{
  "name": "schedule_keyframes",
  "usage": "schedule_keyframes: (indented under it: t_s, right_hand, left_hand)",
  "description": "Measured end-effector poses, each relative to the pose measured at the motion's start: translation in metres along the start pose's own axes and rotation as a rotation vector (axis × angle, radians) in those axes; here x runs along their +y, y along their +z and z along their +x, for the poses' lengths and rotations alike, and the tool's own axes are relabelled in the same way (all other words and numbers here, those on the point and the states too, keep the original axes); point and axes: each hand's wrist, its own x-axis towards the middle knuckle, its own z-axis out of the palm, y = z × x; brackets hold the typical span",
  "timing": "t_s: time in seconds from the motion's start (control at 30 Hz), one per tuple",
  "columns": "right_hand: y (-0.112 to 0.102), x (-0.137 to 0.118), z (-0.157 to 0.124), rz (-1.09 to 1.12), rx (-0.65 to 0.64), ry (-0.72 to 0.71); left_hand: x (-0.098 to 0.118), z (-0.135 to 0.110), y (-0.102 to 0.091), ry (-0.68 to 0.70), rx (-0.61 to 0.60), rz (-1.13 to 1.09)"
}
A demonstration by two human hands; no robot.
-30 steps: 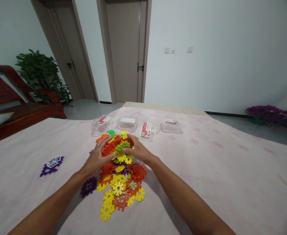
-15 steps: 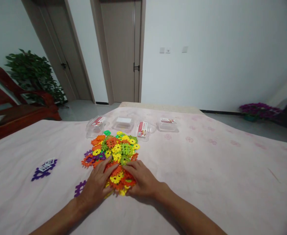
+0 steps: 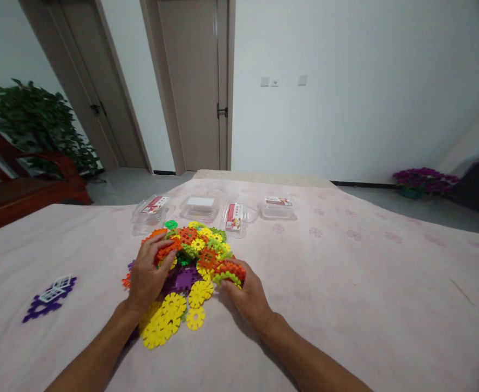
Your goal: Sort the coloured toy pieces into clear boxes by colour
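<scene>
Palms down: left hand [image 3: 146, 274], right hand [image 3: 250, 296], slightly cupped.

I am in a home room. Two doors [image 3: 198, 81] stand ahead, with a plant [image 3: 38, 125] and a red wooden bench [image 3: 26, 196] on my left.

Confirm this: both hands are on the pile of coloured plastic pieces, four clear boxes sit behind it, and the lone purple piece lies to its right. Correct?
Not quite. The head view shows the lone purple piece to the left of the pile, not its right. The rest holds: left hand and right hand are on the pile, four clear boxes behind it.
</scene>
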Motion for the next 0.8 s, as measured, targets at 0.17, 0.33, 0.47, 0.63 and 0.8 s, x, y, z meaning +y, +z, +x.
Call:
schedule_keyframes:
  t_s: [0.17, 0.33, 0.47, 0.63, 0.8]
  right_hand:
    - [0.006, -0.003, -0.01, 0.023, -0.048, 0.037]
    - [0.011, -0.008, -0.018, 0.029, -0.077, 0.001]
    - [0.012, -0.008, -0.022, 0.018, -0.085, 0.019]
    - [0.013, -0.006, -0.027, -0.015, -0.104, -0.049]
    - [0.011, -0.003, -0.021, -0.059, -0.097, -0.108]
  left_hand:
    - [-0.014, -0.015, -0.005, -0.018, -0.048, 0.012]
    - [-0.028, -0.023, -0.011, -0.055, -0.056, 0.103]
    - [-0.035, -0.024, -0.01, -0.102, -0.066, 0.218]
    - [-0.045, -0.027, -0.005, -0.218, -0.108, 0.292]
    - [-0.053, -0.026, -0.002, -0.371, -0.114, 0.316]
